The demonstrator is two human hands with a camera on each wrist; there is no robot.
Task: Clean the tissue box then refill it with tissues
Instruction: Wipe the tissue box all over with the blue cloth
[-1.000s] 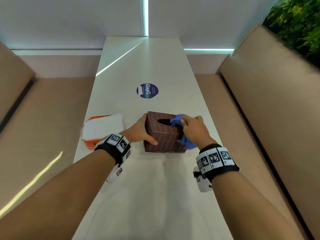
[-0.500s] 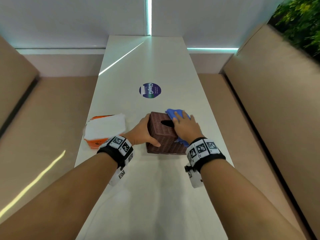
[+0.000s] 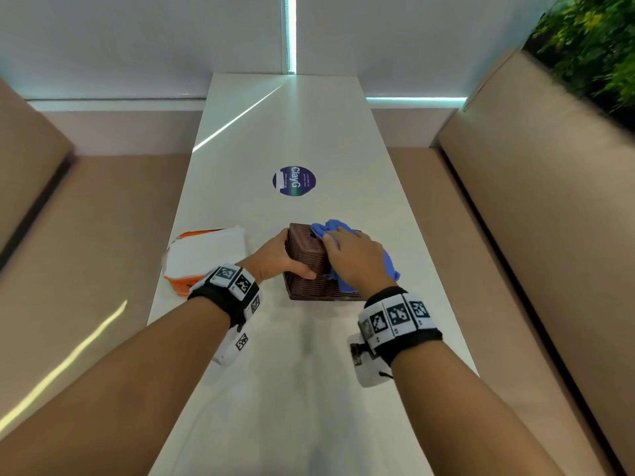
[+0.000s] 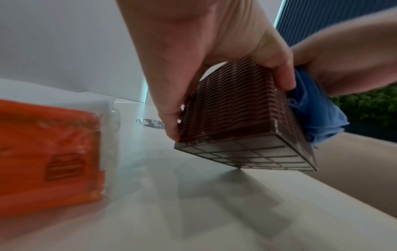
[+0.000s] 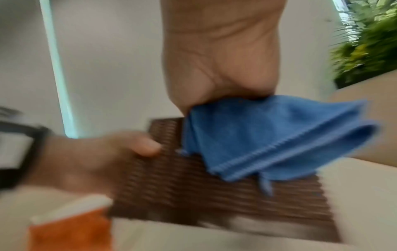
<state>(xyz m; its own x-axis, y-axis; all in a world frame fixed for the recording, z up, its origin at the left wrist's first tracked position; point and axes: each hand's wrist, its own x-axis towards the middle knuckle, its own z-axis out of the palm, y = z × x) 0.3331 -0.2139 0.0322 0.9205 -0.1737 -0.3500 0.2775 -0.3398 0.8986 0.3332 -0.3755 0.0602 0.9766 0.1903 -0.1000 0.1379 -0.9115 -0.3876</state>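
Head, left-wrist and right-wrist views of a box-cleaning step. A brown woven tissue box (image 3: 311, 255) stands on a long white surface (image 3: 309, 389), towards its near half. The left-wrist view shows the box tilted: its left side is raised off the surface, exposing a gridded underside (image 4: 253, 156), while its right lower edge stays down. The left hand (image 3: 275, 257) grips the box's left wall, thumb on the near face and fingers curled round the far edge. The right hand (image 3: 357, 261) lies across the top of the box and presses a blue cloth (image 3: 331, 228) against it; the fingers run forward over the cloth, the cloth bunches out beyond the fingertips at the slot in the top, and more of it hangs down the right side of the box (image 5: 268, 135). Whether these fingers curl round the cloth or lie flat on it cannot be told, as the right-wrist view is blurred.

Just left of the box, apart from it, rests a pack of white tissues in orange wrapping (image 3: 206, 257). Farther along the surface, beyond the box, sits a round dark-blue sticker (image 3: 294, 181). Tan upholstered benches (image 3: 536, 235) flank the surface on both sides, and green foliage (image 3: 591, 39) rises behind the right one.
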